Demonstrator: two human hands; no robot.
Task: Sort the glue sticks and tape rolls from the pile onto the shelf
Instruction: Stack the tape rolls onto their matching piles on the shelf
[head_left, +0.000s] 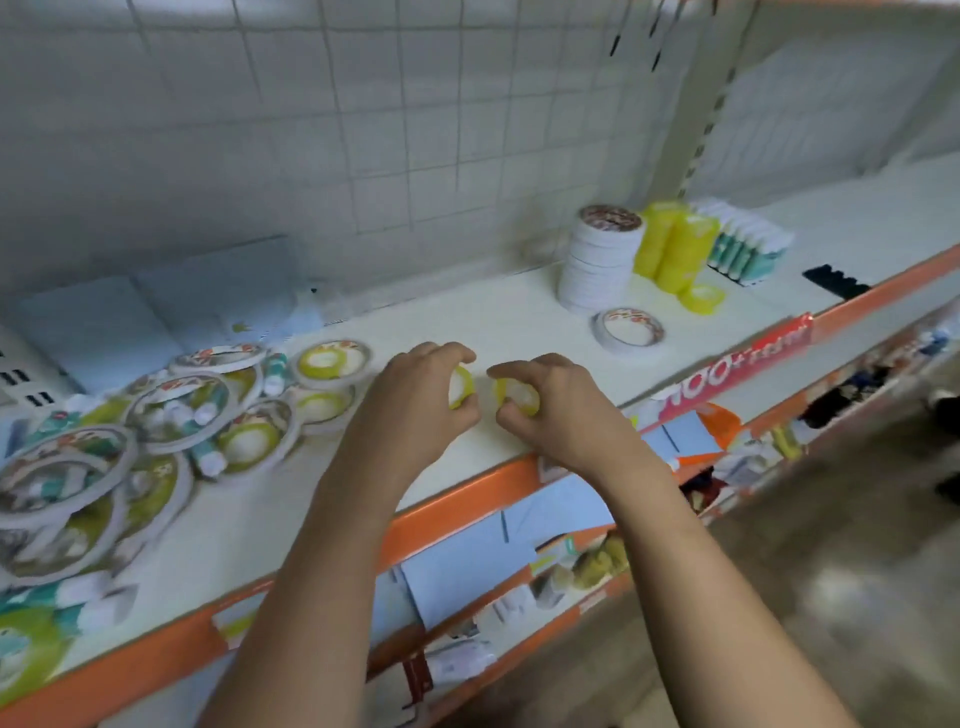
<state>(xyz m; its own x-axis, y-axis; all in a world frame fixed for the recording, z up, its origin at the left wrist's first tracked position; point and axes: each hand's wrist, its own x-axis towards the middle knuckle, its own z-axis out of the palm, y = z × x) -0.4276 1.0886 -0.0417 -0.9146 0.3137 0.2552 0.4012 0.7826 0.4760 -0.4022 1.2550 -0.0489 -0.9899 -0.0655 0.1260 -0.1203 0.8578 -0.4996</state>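
Two bare forearms reach up from the bottom of my view and meet over the front of the shelf (467, 312). On my screen the left hand (415, 400) curls its fingers and thumb around a small yellow tape roll (461, 387), and the right hand (550, 410) pinches a second yellow roll (517, 397) the same way. The two rolls sit face to face, nearly touching, just above the shelf surface. I judge they are being brought together so both can travel as one stack. To the left lies the pile (156, 441), a blurred jumble of wide white tape rolls, yellow rolls and teal-and-white glue sticks, where most of the work is left to do. Far along the shelf to the right is the sorted area, grouped by kind: a white roll stack (597, 260), yellow roll columns (675, 249) beside it, then a row of glue sticks (743, 249). One loose white roll (628, 327) lies in front of them. My guess is that the held pair belongs with the yellow columns.
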